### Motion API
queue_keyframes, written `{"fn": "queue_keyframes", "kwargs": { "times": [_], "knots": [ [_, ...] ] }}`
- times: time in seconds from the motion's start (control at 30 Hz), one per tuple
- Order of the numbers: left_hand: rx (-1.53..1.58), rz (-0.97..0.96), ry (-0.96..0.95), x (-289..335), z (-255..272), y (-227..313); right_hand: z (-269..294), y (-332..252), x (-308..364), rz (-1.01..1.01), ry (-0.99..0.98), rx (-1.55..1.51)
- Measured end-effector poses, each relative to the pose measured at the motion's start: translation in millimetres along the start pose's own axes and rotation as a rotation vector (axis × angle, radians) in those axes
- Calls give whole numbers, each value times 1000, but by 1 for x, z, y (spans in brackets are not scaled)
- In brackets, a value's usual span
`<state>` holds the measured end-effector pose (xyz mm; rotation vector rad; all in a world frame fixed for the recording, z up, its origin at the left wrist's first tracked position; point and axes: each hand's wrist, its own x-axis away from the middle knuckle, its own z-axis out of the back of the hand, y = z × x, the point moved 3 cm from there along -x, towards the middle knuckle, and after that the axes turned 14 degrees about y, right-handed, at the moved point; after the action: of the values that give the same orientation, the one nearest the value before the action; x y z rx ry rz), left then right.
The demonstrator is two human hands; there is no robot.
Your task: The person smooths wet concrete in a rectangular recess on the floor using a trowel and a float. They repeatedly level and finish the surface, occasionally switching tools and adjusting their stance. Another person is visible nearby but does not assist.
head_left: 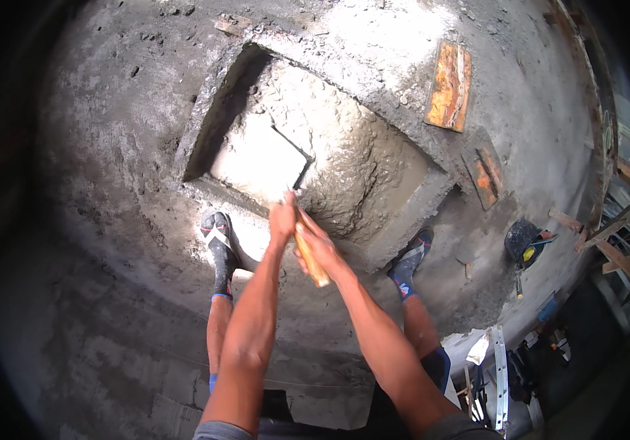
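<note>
Both hands clamped on one wooden handle (310, 260), left hand (282, 218) above right hand (318, 246) for leverage; tool angled down into wet mortar (351, 176) in the rectangular pit (219, 95), feet straddling its edge.

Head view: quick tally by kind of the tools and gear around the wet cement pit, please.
Wooden-handled tool held in both hands: 1
Orange wooden floats on the slab: 2
Dark helmet on the slab: 1
Metal straightedge at lower right: 1
Socked feet at the pit edge: 2
Total: 7
</note>
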<state>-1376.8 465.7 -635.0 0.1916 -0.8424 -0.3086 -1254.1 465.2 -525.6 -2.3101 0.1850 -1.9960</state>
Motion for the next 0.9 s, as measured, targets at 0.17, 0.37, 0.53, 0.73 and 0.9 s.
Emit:
{"fn": "queue_keyframes", "kwargs": {
  "times": [0.17, 0.37, 0.53, 0.73, 0.9],
  "knots": [
    [97, -28, -212, 138, 18, 17, 47, 26, 96, -40, 12, -171],
    [150, -129, -221, 95, -9, 111, 65, -52, 68, 234, -77, -198],
    [-19, -57, -245, 70, -70, 74, 94, -14, 16, 23, -43, -329],
    [-84, 105, -307, 171, -50, -29, 115, 88, 90, -117, 33, -246],
    [160, 57, -194, 202, -9, 4, 102, 54, 139, -85, 82, -90]
  ]
}}
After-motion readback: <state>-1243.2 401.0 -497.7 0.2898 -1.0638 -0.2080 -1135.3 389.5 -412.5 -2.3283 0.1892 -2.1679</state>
